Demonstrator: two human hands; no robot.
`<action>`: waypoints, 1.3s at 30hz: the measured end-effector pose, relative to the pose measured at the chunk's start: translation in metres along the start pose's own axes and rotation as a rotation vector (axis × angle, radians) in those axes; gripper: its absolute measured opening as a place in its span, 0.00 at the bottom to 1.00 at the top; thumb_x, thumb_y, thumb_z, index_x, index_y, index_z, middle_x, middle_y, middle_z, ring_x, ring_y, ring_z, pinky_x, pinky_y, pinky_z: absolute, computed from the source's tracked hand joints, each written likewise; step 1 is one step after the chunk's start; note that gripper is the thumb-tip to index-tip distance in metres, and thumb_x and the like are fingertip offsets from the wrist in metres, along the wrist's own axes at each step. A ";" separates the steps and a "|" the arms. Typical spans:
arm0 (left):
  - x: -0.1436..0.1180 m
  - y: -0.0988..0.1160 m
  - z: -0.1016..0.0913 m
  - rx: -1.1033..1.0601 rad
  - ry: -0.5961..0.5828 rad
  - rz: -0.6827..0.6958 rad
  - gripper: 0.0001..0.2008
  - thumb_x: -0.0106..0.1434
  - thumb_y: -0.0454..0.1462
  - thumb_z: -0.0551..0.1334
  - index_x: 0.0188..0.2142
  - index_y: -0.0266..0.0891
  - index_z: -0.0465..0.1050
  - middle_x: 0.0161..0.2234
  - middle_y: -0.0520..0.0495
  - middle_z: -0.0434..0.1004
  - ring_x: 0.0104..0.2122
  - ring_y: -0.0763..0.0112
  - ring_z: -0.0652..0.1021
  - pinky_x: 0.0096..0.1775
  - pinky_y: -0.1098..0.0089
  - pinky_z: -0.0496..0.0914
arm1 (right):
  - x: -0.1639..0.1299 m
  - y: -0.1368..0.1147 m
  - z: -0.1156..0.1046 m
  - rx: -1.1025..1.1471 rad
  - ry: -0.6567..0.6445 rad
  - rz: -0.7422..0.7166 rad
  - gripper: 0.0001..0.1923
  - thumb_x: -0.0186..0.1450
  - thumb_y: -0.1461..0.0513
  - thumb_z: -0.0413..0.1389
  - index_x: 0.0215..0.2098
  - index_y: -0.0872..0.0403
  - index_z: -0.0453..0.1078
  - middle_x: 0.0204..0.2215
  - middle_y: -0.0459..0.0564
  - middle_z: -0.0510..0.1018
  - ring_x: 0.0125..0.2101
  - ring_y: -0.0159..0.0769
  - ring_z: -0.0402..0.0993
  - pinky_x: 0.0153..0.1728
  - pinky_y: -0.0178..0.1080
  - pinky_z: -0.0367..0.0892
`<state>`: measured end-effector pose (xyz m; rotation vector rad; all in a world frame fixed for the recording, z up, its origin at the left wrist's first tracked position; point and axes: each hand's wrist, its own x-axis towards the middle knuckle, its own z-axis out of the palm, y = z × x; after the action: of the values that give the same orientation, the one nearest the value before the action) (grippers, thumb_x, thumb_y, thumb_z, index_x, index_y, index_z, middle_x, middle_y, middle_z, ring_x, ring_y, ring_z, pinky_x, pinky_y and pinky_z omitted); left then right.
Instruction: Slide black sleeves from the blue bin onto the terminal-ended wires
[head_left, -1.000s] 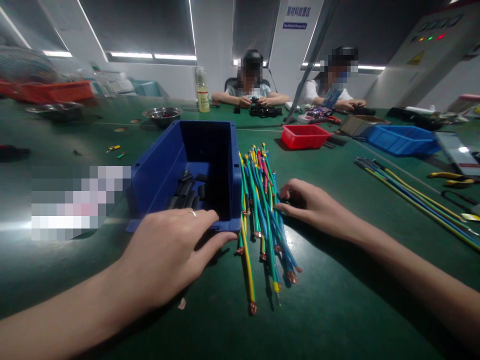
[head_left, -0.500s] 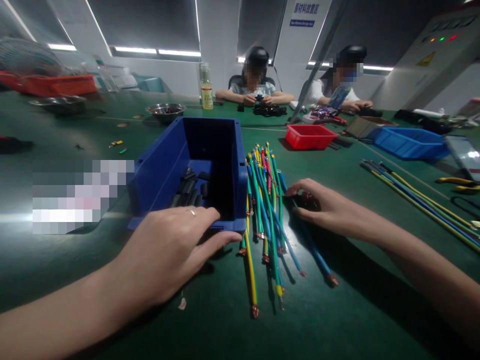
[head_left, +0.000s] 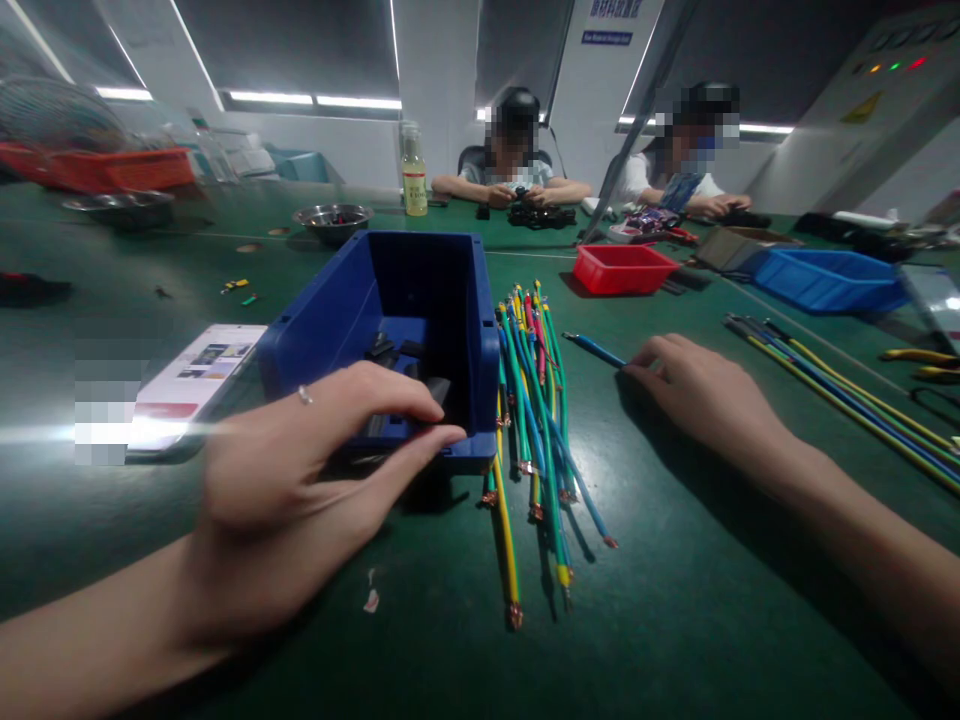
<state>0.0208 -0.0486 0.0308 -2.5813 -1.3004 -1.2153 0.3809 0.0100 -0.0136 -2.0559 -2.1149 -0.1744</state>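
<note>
At the front edge of a dark blue bin (head_left: 296, 340), my left hand (head_left: 315, 480) has its thumb and forefinger tips brought together. What, if anything, they pinch is too dark to make out. Several short black tube pieces (head_left: 382, 350) lie inside the bin, partly hidden behind that hand. My right hand (head_left: 697, 400) grips a blue wire (head_left: 592, 346), whose far end points left; the rest is covered by the fingers. Between the hands lies a bunch of short wires (head_left: 536, 400) in green, yellow, blue and red, several with bare copper ends.
Longer wires (head_left: 840, 390) lie at the right, near yellow-handled pliers (head_left: 915, 358). A red tray (head_left: 624, 272) and a blue tray (head_left: 829, 282) stand farther back. A metal bowl (head_left: 334, 222) and bottle (head_left: 414, 178) are behind the bin. Two people sit across the table.
My right hand has closed on the blue wire and drawn it right, away from the bunch. My left hand has pulled back slightly, its thumb and forefinger coming together.
</note>
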 end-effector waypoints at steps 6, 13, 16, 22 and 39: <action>-0.004 -0.006 0.008 -0.220 -0.164 0.165 0.08 0.68 0.31 0.61 0.43 0.45 0.72 0.38 0.53 0.81 0.37 0.73 0.81 0.40 0.74 0.75 | -0.003 -0.024 -0.009 0.216 0.099 0.077 0.16 0.69 0.54 0.44 0.46 0.54 0.66 0.35 0.57 0.78 0.32 0.46 0.76 0.32 0.45 0.68; 0.000 -0.003 0.011 -0.226 -0.148 0.116 0.11 0.67 0.31 0.63 0.47 0.45 0.72 0.41 0.54 0.80 0.40 0.75 0.81 0.42 0.75 0.74 | -0.030 -0.057 -0.017 0.441 0.258 -0.279 0.10 0.70 0.54 0.48 0.43 0.49 0.68 0.31 0.50 0.78 0.26 0.38 0.75 0.29 0.41 0.70; 0.001 -0.004 0.011 -0.166 -0.108 0.071 0.09 0.67 0.35 0.65 0.46 0.45 0.73 0.41 0.54 0.81 0.40 0.74 0.81 0.44 0.74 0.74 | -0.038 -0.061 -0.017 0.375 0.331 -0.433 0.08 0.70 0.57 0.50 0.42 0.47 0.70 0.30 0.48 0.79 0.23 0.34 0.74 0.26 0.38 0.68; 0.001 -0.010 0.017 -0.221 -0.002 0.094 0.08 0.66 0.33 0.66 0.44 0.43 0.74 0.40 0.55 0.80 0.41 0.77 0.80 0.46 0.77 0.72 | -0.030 -0.056 -0.016 0.383 0.588 -0.764 0.08 0.66 0.68 0.57 0.43 0.53 0.68 0.27 0.43 0.77 0.21 0.24 0.71 0.21 0.28 0.64; -0.003 -0.011 0.023 -0.338 0.034 0.074 0.10 0.64 0.30 0.67 0.44 0.42 0.74 0.41 0.54 0.79 0.42 0.76 0.79 0.46 0.74 0.74 | -0.027 -0.054 -0.019 0.319 0.629 -0.926 0.10 0.62 0.71 0.61 0.41 0.60 0.70 0.29 0.50 0.79 0.26 0.29 0.76 0.27 0.31 0.69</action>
<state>0.0268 -0.0358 0.0089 -2.7826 -1.0621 -1.5780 0.3284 -0.0226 0.0014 -0.6046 -2.2581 -0.4841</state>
